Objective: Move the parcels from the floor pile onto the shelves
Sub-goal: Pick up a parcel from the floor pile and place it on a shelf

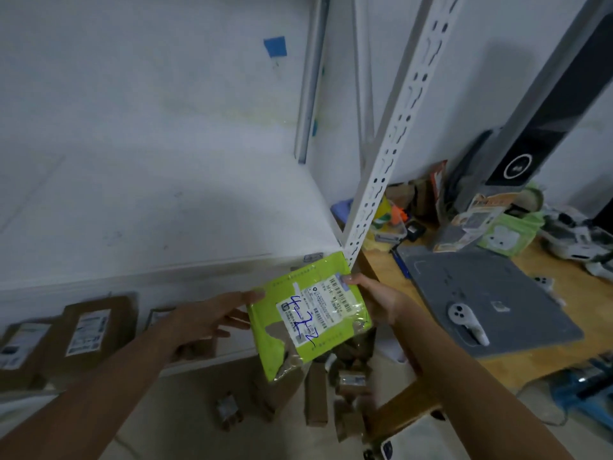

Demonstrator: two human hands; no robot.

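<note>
Head view: floor pile (348, 385) blurred, part-hidden behind green parcel (308, 313), right hand (376, 302) gripping it, left hand (205, 322) open-fingered beside; lower shelf (202, 364) holds brown boxes (89, 327).

One green parcel (308, 313), two hands, left hand (205, 322), right hand (378, 300), three brown boxes (94, 330) on the left shelf (229, 355), near floor pile (345, 386) too blurred to count, one grey mat (481, 293) on the right table (391, 280)

Left grip (205, 322) reaches, fingers straight; right grip (378, 300) pinches, thumb uppermost.
</note>
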